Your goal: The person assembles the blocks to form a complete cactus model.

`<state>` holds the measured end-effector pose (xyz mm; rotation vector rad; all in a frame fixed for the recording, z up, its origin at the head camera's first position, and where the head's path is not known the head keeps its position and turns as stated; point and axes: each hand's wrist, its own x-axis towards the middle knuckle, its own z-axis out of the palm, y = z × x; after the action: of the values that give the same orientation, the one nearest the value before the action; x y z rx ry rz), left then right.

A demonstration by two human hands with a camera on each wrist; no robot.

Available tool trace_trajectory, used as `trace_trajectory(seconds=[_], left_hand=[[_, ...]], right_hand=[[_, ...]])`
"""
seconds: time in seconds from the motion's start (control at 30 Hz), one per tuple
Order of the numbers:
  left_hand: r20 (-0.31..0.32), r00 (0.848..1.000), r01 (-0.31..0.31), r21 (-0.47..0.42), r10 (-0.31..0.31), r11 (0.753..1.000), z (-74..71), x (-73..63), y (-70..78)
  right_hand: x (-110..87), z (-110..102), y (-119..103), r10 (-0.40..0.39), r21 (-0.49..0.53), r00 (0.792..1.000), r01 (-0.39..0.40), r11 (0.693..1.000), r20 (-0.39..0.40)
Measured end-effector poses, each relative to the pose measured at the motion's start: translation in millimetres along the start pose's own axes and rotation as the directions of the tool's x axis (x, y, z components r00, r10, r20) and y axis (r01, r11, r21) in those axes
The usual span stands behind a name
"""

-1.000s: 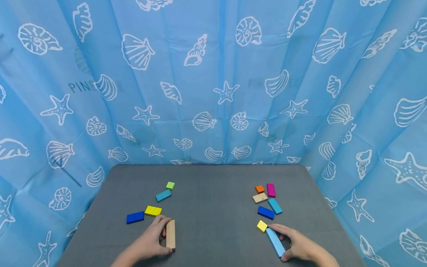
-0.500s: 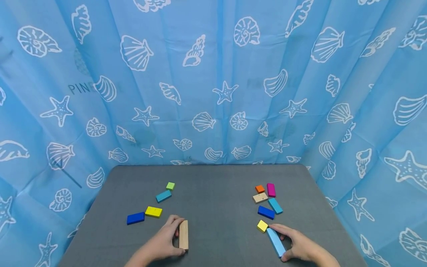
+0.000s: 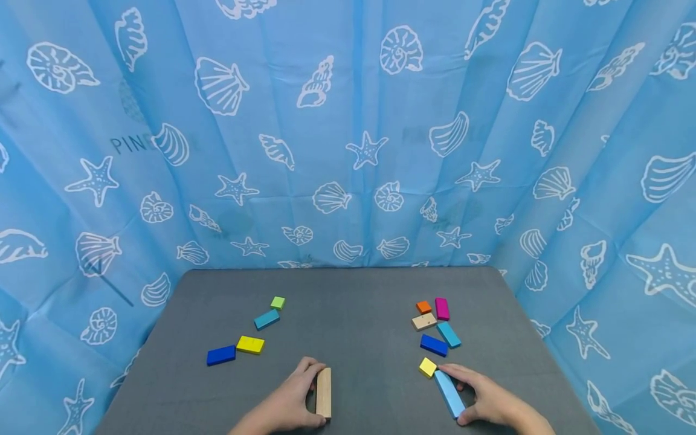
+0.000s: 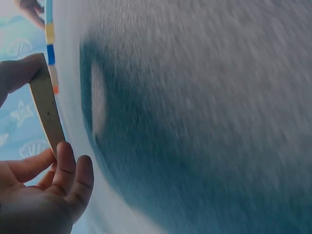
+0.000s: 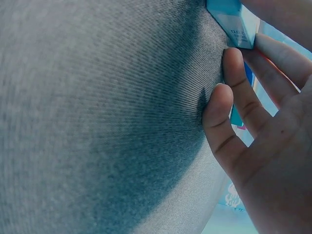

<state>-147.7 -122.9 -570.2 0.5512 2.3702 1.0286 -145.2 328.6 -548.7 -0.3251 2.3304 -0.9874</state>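
My left hand [image 3: 293, 396] holds a long plain wooden block [image 3: 323, 394] by its two ends, thumb at the near end and fingers at the far end. In the left wrist view this wooden block [image 4: 48, 109] hangs over the cloth, its shadow apart from it. Off to the right, my right hand [image 3: 484, 396] pinches a long light blue block [image 3: 448, 393] end to end, low at the table. Beyond the light blue block's far end lies a small yellow cube [image 3: 427, 367]. The right wrist view shows only part of the light blue block [image 5: 233, 22].
On the grey table [image 3: 359, 326], a dark blue block [image 3: 434, 345], a teal one [image 3: 448, 335], a short wooden one [image 3: 424, 321], orange [image 3: 423, 307] and magenta [image 3: 442, 309] lie right. Left lie blue [image 3: 220, 355], yellow [image 3: 250, 345], teal [image 3: 266, 319] and green [image 3: 278, 302] blocks.
My left hand has carried the wooden block to the right, then slightly nearer, toward the middle of the table. My right hand and the light blue block have stayed in place.
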Motion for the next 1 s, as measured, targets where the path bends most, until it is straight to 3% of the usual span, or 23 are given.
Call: trace_trajectory(seconds=[0.3, 0.5, 0.73, 1.0], left_hand=[[0.018, 1.000, -0.014, 0.060, 0.013, 0.998, 17.6, 9.0, 11.3], [0.012, 1.000, -0.029, 0.097, 0.028, 0.995, 27.2, 13.7, 20.7], [0.005, 0.999, -0.038, 0.283, 0.038, 0.958, 36.1, 22.1, 27.1], [0.004, 1.000, -0.010, 0.340, 0.009, 0.940, 40.9, 27.2, 27.8]], right_hand=[[-0.1, 0, 1, -0.031, -0.012, 1.000, 0.031, 0.999, 0.002], [-0.1, 1, 0, -0.011, -0.016, 1.000, 0.011, 1.000, -0.011], [0.8, 4, 0, -0.014, -0.047, 0.999, 0.013, 0.999, -0.037], [-1.4, 4, -1, -0.043, -0.056, 0.998, 0.040, 0.998, -0.046]])
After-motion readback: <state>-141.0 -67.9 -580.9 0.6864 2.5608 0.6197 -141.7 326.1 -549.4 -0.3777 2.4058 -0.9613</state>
